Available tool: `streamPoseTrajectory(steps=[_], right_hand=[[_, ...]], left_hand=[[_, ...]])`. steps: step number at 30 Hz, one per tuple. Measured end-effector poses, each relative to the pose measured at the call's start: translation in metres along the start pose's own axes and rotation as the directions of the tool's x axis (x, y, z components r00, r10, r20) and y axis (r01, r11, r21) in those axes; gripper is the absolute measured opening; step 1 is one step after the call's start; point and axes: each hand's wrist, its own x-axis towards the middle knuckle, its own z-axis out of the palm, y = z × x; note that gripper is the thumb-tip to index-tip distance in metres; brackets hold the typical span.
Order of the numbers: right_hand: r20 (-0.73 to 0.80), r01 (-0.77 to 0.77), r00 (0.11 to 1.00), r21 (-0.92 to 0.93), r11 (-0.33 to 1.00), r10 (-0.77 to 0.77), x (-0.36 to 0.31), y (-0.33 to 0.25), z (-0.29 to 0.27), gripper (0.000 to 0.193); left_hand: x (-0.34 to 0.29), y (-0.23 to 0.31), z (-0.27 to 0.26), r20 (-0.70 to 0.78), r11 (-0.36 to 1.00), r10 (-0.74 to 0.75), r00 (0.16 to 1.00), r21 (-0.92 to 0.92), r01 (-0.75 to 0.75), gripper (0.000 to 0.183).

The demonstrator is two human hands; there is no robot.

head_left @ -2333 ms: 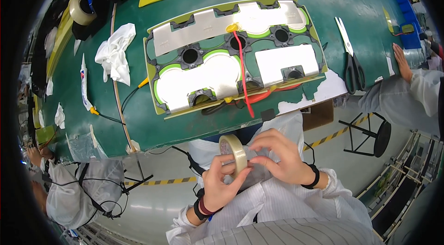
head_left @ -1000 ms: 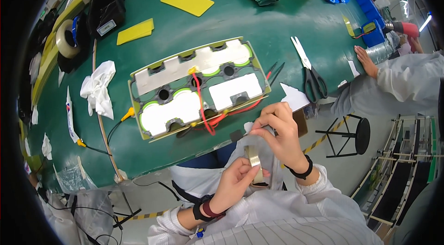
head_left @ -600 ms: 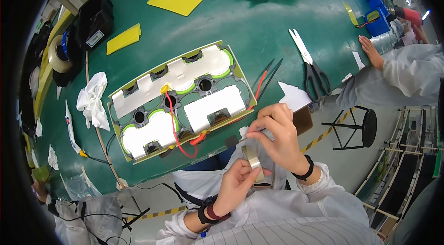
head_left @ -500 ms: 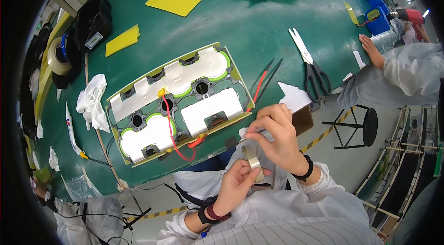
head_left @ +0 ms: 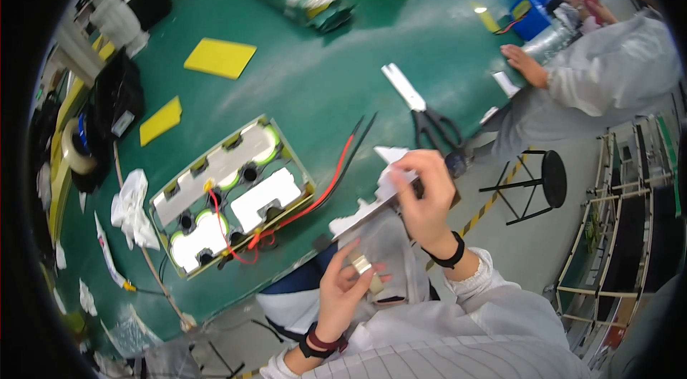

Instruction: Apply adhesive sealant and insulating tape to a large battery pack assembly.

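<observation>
Cream-coloured and glossy, a ring-shaped roll of translucent tape (head_left: 362,265) sits in the left hand (head_left: 338,300), thumb and fingers closed on it, just off the near edge of the green-topped table (head_left: 336,67). Taking that roll as my clock's centre, I have the right hand (head_left: 429,200) between 1 and 2 o'clock, fingers bent and thumb near the forefinger; I cannot tell from my end whether anything is pinched there (the feed is soft with blur). At 12 o'clock, torn white paper (head_left: 354,219) lies along the table edge. Toward 10 o'clock I see a rectangular yellow-green-walled pack of round cells with white plates (head_left: 247,213), turned at an angle, a long red wire (head_left: 348,144) and a black one running from its right end. Black-handled metal scissors (head_left: 417,103) lie near 1 o'clock, blades partly apart and pointing away. Farther off, a flat yellow sheet (head_left: 220,58) is at 11, a co-worker's hand (head_left: 526,66) rests on the tabletop past 1, and a round black stool (head_left: 549,178) stands on the floor at 2.
</observation>
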Motion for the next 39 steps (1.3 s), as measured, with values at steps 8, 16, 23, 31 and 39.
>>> streamPoseTrajectory(steps=[8,16,23,31,39], right_hand=[[0.252,0.071,0.966,-0.485,0.872,0.062,0.038,0.047,-0.057,0.036],[0.334,0.049,0.935,-0.444,0.895,0.115,0.037,0.058,-0.095,0.035],[0.782,-0.775,0.531,0.293,0.560,0.326,0.014,0.014,-0.125,0.029],[0.993,-0.275,0.081,-0.064,0.959,0.089,0.030,0.028,-0.110,0.060],[0.963,-0.017,-0.235,-0.143,0.990,0.135,0.057,0.037,-0.092,0.074]], left_hand=[[0.000,0.002,-0.008,-0.007,0.997,-0.057,0.998,0.048,0.058,0.028],[-0.001,-0.015,0.002,0.016,0.999,0.031,0.999,0.012,-0.031,0.030],[0.002,-0.017,-0.005,0.028,0.999,0.049,0.998,-0.016,-0.049,0.027],[0.005,-0.011,-0.005,0.000,0.998,0.050,0.999,-0.039,-0.050,0.027],[0.005,-0.027,0.003,-0.063,0.992,0.098,0.993,-0.069,-0.102,0.027]])
